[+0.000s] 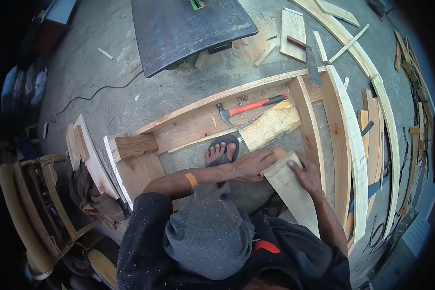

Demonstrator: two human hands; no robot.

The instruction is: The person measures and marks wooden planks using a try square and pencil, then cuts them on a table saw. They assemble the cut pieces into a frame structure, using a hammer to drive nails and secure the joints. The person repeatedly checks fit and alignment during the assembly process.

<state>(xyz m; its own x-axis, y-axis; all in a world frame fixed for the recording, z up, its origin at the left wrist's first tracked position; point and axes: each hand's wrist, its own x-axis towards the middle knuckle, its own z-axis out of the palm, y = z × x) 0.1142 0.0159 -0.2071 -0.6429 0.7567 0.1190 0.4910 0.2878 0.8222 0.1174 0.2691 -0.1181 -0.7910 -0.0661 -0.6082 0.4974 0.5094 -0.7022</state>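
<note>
My right hand [306,173] grips the upper end of a pale wooden board [295,193], its thumb on the board's face. The board slants down toward my body. My left hand [250,165] is closed against the board's end, and a small tan piece [279,153] sticks out past its fingers; what this piece is I cannot make out. Both hands are inside a long wooden frame [198,108] on the floor. Just beyond them lie a rough wood slab [270,126] and a claw hammer [251,106] with a red and black handle. My sandalled foot [222,151] stands by the slab.
A handsaw [313,65] rests over the frame's far right corner, near a short plank [293,36]. A dark table [193,31] stands beyond the frame. Long boards [345,154] lie along the right. A worn chair frame [34,208] and a cable [94,93] are at left.
</note>
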